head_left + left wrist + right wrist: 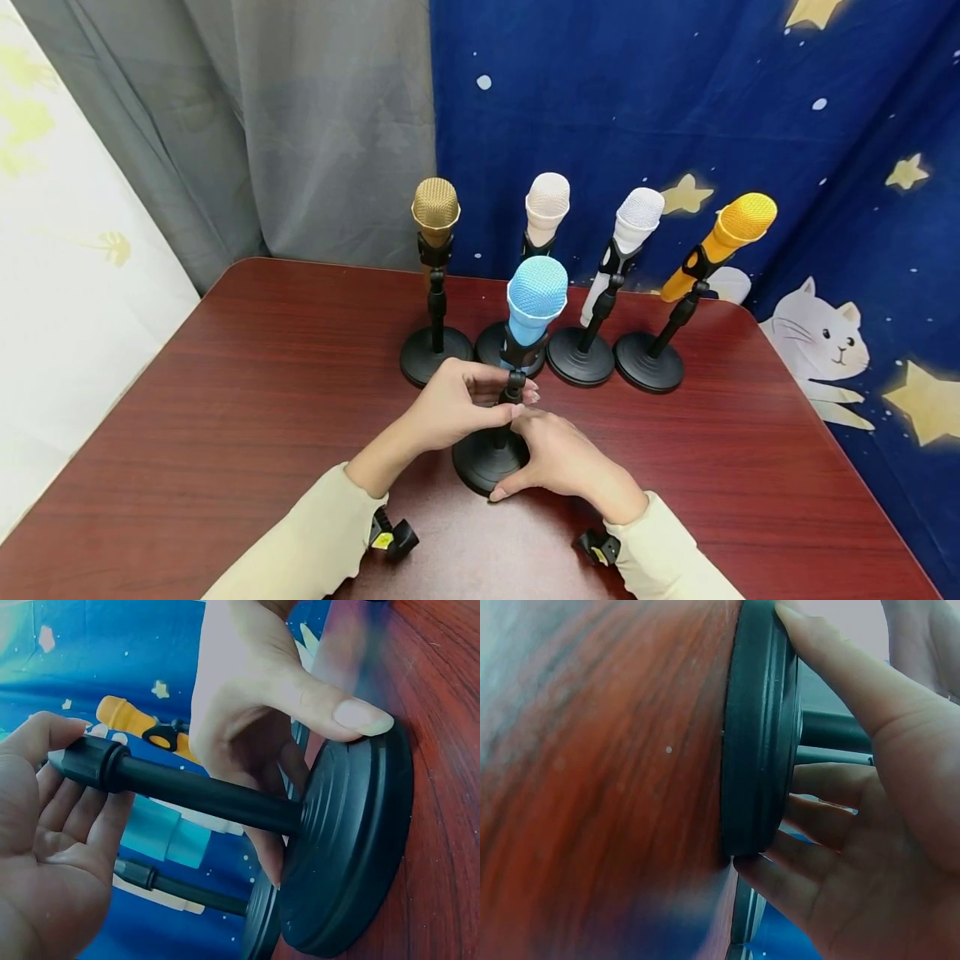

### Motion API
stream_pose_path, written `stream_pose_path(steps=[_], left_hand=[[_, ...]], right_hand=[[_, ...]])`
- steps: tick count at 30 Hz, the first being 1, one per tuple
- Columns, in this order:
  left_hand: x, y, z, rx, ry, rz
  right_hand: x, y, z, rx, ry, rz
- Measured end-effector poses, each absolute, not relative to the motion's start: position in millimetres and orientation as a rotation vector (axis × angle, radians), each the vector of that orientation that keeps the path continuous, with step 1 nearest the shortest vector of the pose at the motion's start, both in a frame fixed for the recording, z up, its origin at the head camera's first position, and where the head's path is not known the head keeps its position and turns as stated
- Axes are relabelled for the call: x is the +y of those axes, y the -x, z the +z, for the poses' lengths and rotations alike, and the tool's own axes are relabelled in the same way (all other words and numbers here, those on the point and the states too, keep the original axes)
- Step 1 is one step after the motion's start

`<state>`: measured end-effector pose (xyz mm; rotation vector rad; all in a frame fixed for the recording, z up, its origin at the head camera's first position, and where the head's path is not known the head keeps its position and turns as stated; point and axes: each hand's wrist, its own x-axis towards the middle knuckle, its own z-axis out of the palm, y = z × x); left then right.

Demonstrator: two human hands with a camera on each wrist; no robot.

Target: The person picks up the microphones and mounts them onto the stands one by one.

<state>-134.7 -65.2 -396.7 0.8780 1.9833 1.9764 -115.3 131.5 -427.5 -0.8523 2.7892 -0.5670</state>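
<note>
A light blue microphone [536, 292] sits in the clip of a black desk stand [480, 467] in the middle of the table. My left hand [446, 408] holds the stand's pole near its collar, thumb on the near side and fingers behind, as the left wrist view shows around the collar [94, 761]. Lower down, my right hand [558, 457] grips the round base [757, 742], its thumb on the near rim and its fingers toward the far side. In the right wrist view the base stands at or very near the tabletop.
Behind stand several more microphones on black stands: a bronze one [435, 208], a cream one [547, 204], a white one [637, 221] and a yellow one [738, 225]. The cream one's stand is partly hidden. A grey curtain [337, 125] and a starry blue curtain [600, 100] hang beyond the table [262, 400].
</note>
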Motion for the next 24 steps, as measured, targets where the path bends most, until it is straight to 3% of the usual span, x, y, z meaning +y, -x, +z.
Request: stream_pose_path(steps=[7,14,24], left_hand=[[-52.7,121.9,-397.1,2.342,-0.784,2.019],[-47.6,104.9,-393.5,3.099,-0.697,1.693],[-41.9,101.4,-390.3,3.212,-0.662,1.561]], right_hand=[[132.1,115.1,-427.6,2.753,0.844,-0.614],[130.8,114.7,-426.5,2.726,0.787,-0.65],[132.0,114.5,-425.9,2.733,0.769,-0.64]])
